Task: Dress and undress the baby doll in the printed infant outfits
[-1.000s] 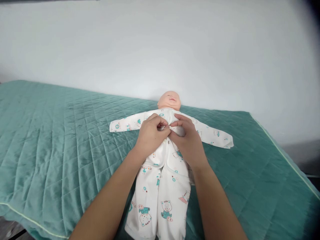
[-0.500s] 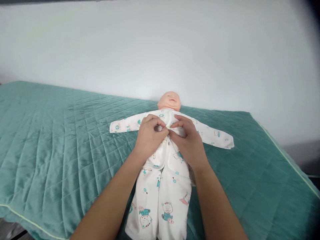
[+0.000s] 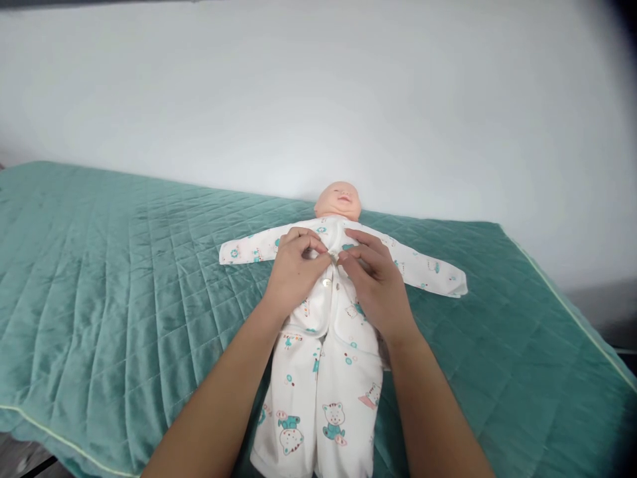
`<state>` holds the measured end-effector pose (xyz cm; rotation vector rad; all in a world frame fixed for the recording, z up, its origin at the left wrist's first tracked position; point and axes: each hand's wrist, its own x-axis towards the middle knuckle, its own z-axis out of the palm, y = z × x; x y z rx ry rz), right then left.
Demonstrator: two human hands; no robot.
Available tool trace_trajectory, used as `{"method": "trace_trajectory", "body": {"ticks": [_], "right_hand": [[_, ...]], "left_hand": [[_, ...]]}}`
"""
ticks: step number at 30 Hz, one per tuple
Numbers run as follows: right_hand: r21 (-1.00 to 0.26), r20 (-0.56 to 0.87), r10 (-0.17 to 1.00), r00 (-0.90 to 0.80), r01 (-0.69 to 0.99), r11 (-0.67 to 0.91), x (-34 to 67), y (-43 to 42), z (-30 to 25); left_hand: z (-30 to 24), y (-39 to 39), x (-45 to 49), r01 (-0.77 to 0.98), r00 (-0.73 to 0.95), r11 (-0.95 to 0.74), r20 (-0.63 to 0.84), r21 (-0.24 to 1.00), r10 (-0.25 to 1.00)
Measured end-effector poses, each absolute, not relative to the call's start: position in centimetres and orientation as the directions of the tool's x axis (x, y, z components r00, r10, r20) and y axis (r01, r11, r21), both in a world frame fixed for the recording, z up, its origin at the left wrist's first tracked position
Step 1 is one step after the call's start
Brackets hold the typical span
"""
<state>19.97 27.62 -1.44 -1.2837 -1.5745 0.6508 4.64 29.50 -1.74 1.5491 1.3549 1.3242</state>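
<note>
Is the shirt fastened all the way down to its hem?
No, the shirt parts at the hem, where its two front edges curve away from each other.

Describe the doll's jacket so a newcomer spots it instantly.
On the green quilted cover lies a doll, head nearest the wall. The white printed jacket covers its torso, beneath the left hand and right hand. Unlike the similarly printed trousers below, it has outspread sleeves.
</note>
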Motion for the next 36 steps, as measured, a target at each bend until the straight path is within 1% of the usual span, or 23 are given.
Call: {"method": "trace_trajectory", "body": {"ticks": [7,14,17,20,24,27,31,36], "right_hand": [[-0.843,0.41,0.912,0.031,0.396,0.365,20.05,27.68,-1.9],[-0.775,0.464,0.886,0.006,0.487,0.403,20.03,27.57,-1.61],[-0.77,0.465,0.885,0.004,0.496,0.402,20.13,27.55,-1.58],[-0.785,0.447,0.894,0.006,0.482,0.389,20.24,27.5,-1.6],[-0.795,0.433,0.901,-0.003,0.469,0.384,20.31,27.48,-1.62],[-0.79,0.444,0.896,-0.014,0.465,0.399,20.35,27.55,-1.71],[-0.785,0.456,0.89,-0.025,0.459,0.416,20.35,27.66,-1.89],[-0.761,0.481,0.876,-0.039,0.477,0.439,20.28,27.6,-1.93]], "left_hand": [[-1.43,29.42,4.34,0.246,-0.031,-0.197,0.21,0.949,0.977],[-1.55,29.51,4.5,0.281,-0.036,-0.198,0.216,0.939,0.976],[-1.64,29.48,4.4,0.272,-0.028,-0.247,0.264,0.93,0.964],[-1.62,29.44,4.05,0.255,0.033,-0.315,0.317,0.914,0.948],[-1.51,29.49,3.69,0.287,0.124,-0.35,0.328,0.892,0.937],[-1.43,29.57,3.7,0.314,0.141,-0.36,0.331,0.879,0.933],[-1.36,29.66,3.89,0.33,0.137,-0.351,0.323,0.876,0.936],[-1.15,29.96,4.03,0.284,0.112,-0.294,0.272,0.913,0.956]]}}
